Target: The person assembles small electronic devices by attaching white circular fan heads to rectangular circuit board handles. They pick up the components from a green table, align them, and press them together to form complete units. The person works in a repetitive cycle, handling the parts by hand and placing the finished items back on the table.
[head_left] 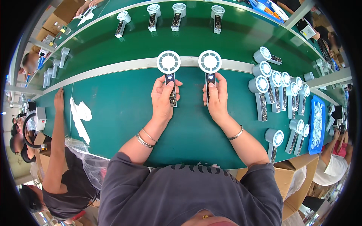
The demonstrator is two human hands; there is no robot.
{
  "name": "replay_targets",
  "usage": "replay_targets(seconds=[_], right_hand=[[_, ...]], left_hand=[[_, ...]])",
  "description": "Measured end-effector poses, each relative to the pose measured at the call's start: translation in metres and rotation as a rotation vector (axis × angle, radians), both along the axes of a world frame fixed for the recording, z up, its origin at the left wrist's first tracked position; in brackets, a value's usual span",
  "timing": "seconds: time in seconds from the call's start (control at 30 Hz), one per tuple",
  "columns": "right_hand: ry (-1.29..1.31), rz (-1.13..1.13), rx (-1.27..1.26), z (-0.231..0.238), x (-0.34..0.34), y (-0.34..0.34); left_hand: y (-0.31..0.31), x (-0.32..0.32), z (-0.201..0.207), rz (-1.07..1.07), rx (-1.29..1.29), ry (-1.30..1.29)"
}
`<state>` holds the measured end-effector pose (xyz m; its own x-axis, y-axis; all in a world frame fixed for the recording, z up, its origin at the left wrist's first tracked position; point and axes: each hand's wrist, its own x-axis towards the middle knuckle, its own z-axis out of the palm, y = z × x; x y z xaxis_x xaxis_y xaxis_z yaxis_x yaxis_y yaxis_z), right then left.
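Observation:
My left hand (pixel 161 98) is wrapped round the handle of a white handheld fan (pixel 168 62), its thumb resting on the dark circuit board exposed along the handle. A matching handheld fan (pixel 209 61) is in my right hand (pixel 218 98), gripped the same way with the thumb on its board. Both fans stand side by side, round slotted heads pointing away from me, in front of the pale shelf edge. On each board a small whitish spot shows above my thumb. The fingers behind the handles are partly hidden.
Several similar fans (pixel 258 84) crowd the right side of the green table (pixel 124 113), beside a blue tray (pixel 316 124) of pale ring-shaped parts. More fans (pixel 179 17) lie on the far green surface. A white cloth (pixel 80 115) and a co-worker's arm (pixel 57 124) are at left; a cardboard box (pixel 281 177) stands lower right.

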<state>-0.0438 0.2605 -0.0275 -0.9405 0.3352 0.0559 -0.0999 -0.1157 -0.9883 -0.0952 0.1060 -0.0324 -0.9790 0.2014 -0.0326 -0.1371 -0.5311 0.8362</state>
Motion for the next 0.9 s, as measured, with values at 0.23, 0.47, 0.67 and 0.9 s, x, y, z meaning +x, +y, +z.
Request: replay_targets(seconds=[0.23, 0.47, 0.67, 0.9], right_hand=[[-0.007, 0.007, -0.024, 0.0025, 0.0004, 0.0005], [-0.010, 0.018, -0.015, -0.0001, 0.0007, -0.0008], [-0.011, 0.013, -0.020, 0.0013, 0.0007, -0.0013], [-0.012, 0.016, -0.013, 0.0011, -0.0004, 0.0003]], left_hand=[[0.0005, 0.0009, 0.0001, 0.006, 0.007, -0.001], [-0.0004, 0.0003, -0.0013, 0.005, 0.009, -0.008], [-0.0002, 0.0006, -0.0005, 0.017, -0.003, -0.006], [0.0001, 0.0006, 0.0001, 0.009, -0.010, -0.004]])
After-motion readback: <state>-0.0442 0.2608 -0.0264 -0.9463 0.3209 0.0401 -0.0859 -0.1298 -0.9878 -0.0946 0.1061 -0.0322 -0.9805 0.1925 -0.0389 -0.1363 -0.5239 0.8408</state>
